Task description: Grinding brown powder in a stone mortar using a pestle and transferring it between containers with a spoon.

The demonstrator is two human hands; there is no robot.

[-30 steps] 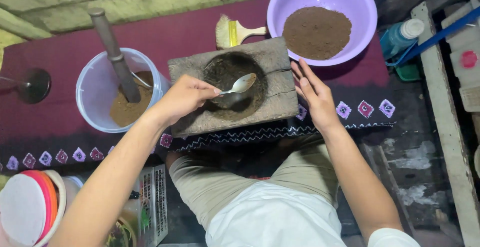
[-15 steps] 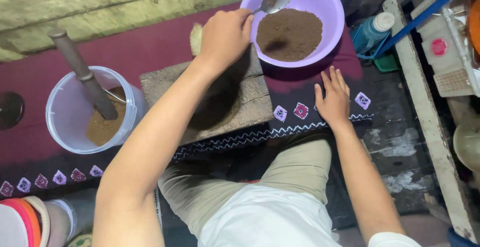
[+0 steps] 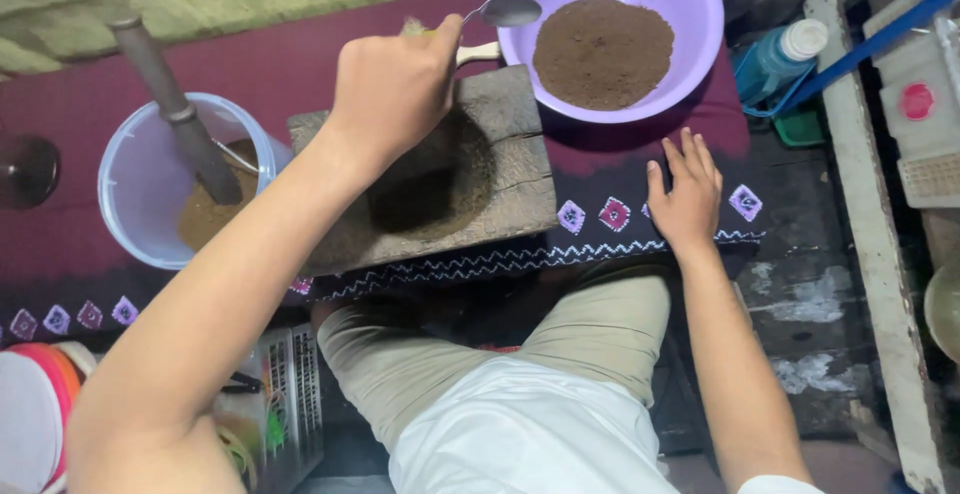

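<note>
Two hands: L hand (image 3: 395, 79) pinches metal spoon (image 3: 505, 11) over purple bowl (image 3: 700, 14) of brown powder (image 3: 603, 52); R hand (image 3: 685, 194) spread flat on maroon patterned cloth (image 3: 280, 54). Blue white-capped bottle (image 3: 780, 54) at right, beside white crate w/ round red label (image 3: 917, 101). Stone grinding slab (image 3: 510, 164) at centre.

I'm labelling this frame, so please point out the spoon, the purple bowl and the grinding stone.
spoon (image 3: 508, 10): head view, on its metal bowl.
purple bowl (image 3: 690, 4): head view, on its inner wall.
grinding stone (image 3: 520, 169): head view, on its flat right part.

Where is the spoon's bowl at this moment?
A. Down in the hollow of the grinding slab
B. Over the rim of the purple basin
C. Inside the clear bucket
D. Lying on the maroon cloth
B: the left hand holds the spoon with its bowl above the purple basin rim, beside the brown powder.
</note>
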